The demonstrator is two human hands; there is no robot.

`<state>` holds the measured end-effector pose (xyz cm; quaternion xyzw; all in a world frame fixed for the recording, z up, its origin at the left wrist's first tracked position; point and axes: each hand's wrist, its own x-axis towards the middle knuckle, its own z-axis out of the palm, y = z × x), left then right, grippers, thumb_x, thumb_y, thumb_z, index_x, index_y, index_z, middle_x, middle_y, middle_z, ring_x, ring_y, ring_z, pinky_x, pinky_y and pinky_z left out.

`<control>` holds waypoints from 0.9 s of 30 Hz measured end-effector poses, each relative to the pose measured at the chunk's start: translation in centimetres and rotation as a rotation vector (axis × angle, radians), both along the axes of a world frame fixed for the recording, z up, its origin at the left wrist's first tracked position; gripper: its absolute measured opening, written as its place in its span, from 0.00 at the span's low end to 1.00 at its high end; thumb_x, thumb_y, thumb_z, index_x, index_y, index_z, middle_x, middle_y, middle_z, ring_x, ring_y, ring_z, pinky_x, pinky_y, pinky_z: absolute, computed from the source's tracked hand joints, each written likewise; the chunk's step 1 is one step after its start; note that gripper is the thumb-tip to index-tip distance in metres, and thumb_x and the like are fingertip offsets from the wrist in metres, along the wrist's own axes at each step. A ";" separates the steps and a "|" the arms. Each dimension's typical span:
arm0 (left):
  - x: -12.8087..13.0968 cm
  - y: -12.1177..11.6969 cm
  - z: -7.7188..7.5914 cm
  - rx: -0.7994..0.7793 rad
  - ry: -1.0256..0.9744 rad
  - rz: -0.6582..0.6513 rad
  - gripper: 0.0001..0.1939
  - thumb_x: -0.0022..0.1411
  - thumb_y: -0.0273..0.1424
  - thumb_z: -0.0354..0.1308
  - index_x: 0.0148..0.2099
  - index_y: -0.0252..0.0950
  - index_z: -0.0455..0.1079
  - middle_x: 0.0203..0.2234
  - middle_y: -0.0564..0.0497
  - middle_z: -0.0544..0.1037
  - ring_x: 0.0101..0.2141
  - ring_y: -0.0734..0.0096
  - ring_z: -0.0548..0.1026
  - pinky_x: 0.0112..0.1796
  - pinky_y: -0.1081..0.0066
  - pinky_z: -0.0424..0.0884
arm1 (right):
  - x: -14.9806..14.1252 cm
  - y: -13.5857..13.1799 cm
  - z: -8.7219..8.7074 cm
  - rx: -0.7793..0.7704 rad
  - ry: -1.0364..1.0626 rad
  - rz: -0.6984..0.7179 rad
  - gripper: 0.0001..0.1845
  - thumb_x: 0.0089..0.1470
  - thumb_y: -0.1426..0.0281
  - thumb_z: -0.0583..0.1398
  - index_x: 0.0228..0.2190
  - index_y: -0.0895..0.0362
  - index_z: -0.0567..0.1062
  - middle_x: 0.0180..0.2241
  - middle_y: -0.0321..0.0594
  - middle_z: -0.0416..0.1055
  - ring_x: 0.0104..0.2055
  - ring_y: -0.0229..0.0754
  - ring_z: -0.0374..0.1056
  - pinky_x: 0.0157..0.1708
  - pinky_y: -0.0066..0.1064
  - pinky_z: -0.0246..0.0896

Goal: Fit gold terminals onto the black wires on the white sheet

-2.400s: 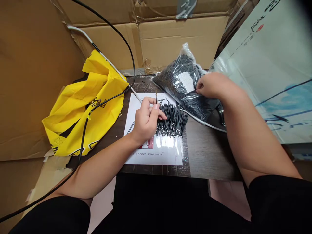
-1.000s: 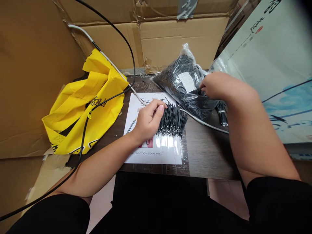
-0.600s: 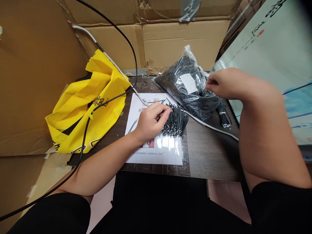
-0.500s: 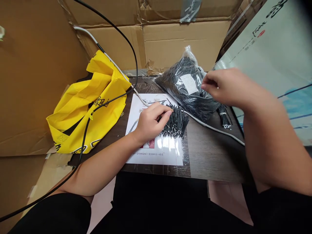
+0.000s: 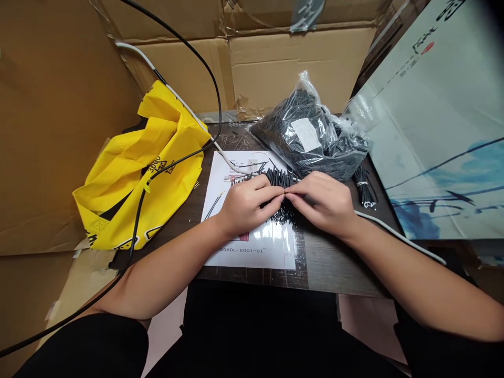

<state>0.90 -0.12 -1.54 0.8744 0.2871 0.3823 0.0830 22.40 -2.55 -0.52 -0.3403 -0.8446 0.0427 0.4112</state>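
My left hand [image 5: 248, 205] is closed in a pinch on a small gold-coloured terminal [image 5: 284, 192], mostly hidden by the fingertips. Meeting it tip to tip, my right hand [image 5: 323, 202] is closed too; whatever lies between its thumb and forefinger is too small to make out. Beneath both hands, a pile of short black wires [image 5: 277, 177] with shiny ends rests on a printed sheet [image 5: 255, 260]. Behind the right hand stands a clear plastic bag [image 5: 275, 121] filled with short black pieces and bearing a white label [image 5: 306, 135].
A crumpled yellow bag [image 5: 137, 157] lies at the left, crossed by a black cable [image 5: 136, 226]. A white cable [image 5: 397, 233] runs across the table. At the right are a tied wire bundle [image 5: 362, 189] and a pale printed panel [image 5: 441, 131]. Cardboard [image 5: 295, 73] walls the back.
My right hand has come down and left from beside the plastic bag to meet the left fingertips. My left hand has barely moved. The bag's right side now shows.
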 end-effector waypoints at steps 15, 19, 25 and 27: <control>0.1 0.0 0.2 -0.007 0.009 0.027 0.09 0.64 0.32 0.58 0.43 0.39 0.78 0.29 0.52 0.75 0.30 0.79 0.72 0.33 0.76 0.70 | 0.5 0.1 -1.0 0.111 -0.106 -0.050 0.12 0.57 0.74 0.62 0.43 0.51 0.75 0.34 0.38 0.78 0.35 0.41 0.70 0.37 0.38 0.68; 0.0 0.0 0.1 -0.018 0.021 0.027 0.09 0.64 0.32 0.57 0.44 0.39 0.78 0.29 0.52 0.75 0.30 0.78 0.72 0.33 0.75 0.70 | 0.5 0.0 -0.8 0.123 -0.163 -0.067 0.11 0.57 0.74 0.62 0.42 0.52 0.75 0.34 0.39 0.78 0.34 0.42 0.70 0.36 0.38 0.67; 0.1 0.1 0.1 -0.032 0.003 0.018 0.09 0.64 0.32 0.58 0.44 0.39 0.78 0.29 0.52 0.75 0.31 0.79 0.72 0.33 0.76 0.70 | 0.6 -0.2 -0.6 0.132 -0.196 -0.072 0.11 0.56 0.74 0.62 0.43 0.53 0.75 0.33 0.40 0.77 0.35 0.43 0.68 0.36 0.38 0.67; 0.1 0.1 0.1 -0.033 0.003 0.016 0.09 0.64 0.32 0.58 0.44 0.39 0.78 0.29 0.52 0.75 0.31 0.79 0.72 0.33 0.76 0.70 | 0.6 -0.2 -0.5 0.144 -0.198 -0.074 0.12 0.56 0.74 0.63 0.43 0.54 0.75 0.33 0.40 0.77 0.35 0.43 0.68 0.35 0.38 0.67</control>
